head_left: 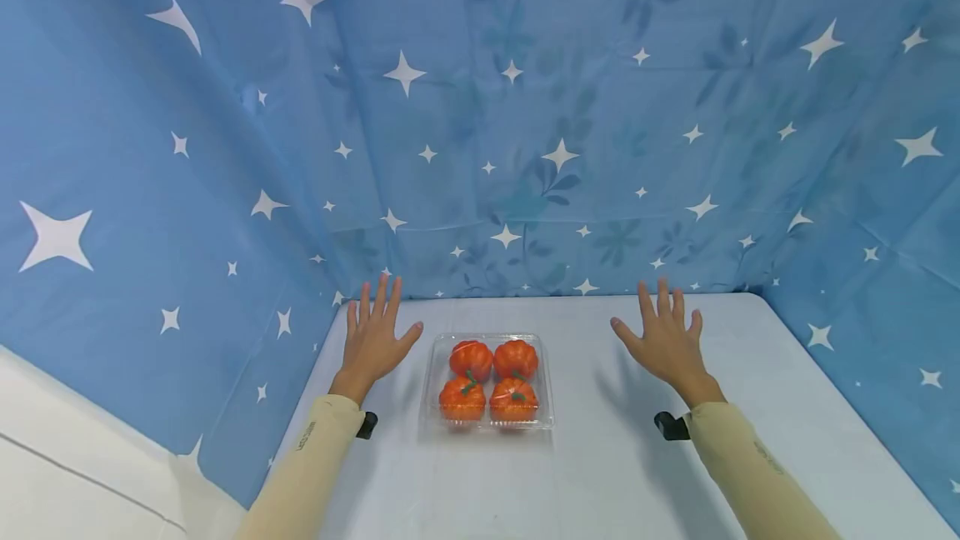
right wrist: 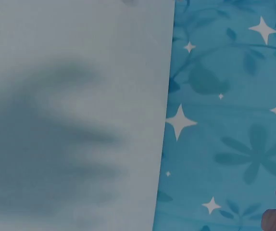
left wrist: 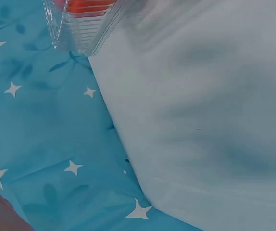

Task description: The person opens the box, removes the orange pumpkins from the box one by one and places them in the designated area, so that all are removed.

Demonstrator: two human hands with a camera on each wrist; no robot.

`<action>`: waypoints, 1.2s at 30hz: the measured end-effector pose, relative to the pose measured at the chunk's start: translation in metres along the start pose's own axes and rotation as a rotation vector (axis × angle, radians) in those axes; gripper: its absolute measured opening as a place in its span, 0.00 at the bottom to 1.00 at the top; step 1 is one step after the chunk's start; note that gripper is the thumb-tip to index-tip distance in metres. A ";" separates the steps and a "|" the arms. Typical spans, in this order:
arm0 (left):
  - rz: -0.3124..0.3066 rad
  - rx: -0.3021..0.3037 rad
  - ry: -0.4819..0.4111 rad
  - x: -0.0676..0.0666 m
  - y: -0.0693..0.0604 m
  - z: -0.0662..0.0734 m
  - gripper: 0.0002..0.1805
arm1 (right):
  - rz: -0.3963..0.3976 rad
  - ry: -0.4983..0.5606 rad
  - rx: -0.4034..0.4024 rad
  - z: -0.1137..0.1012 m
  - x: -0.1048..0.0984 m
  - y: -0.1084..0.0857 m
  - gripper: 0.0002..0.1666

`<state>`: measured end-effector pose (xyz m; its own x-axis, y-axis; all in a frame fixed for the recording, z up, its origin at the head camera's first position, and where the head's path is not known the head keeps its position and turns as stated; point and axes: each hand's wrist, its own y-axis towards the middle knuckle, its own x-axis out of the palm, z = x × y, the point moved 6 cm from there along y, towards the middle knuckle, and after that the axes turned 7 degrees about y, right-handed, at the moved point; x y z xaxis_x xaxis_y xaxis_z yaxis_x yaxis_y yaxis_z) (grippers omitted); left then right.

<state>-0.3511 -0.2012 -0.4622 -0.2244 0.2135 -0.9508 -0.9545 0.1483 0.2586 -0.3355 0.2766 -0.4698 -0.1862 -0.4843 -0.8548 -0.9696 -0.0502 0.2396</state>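
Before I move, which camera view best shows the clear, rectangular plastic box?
The head view: the whole clear, rectangular plastic box is in frame, with four ribbed, orange, pumpkin-shaped pieces visible inside. The left wrist view catches only part, cut off at the top edge. In the right wrist view, I can't identify any of it.

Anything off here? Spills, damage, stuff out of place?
Nothing stands out. The clear container sits on the white table with four orange pumpkins inside; no spill or damage visible. The left hand and right hand are spread either side, holding nothing.
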 end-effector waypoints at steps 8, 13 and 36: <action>0.026 0.018 -0.093 0.000 -0.023 0.004 0.54 | 0.009 0.058 -0.043 -0.014 0.014 -0.016 0.56; 0.012 -0.013 -0.186 0.011 -0.047 0.002 0.56 | -0.016 0.099 -0.068 -0.025 0.029 -0.028 0.56; -0.077 -0.230 -0.864 0.111 -0.129 0.033 0.59 | -0.213 0.617 0.010 -0.068 0.116 -0.091 0.58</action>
<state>-0.2464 -0.1648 -0.5956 -0.0207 0.8769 -0.4802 -0.9974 0.0152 0.0706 -0.2580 0.1656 -0.5596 0.1331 -0.8773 -0.4611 -0.9771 -0.1942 0.0874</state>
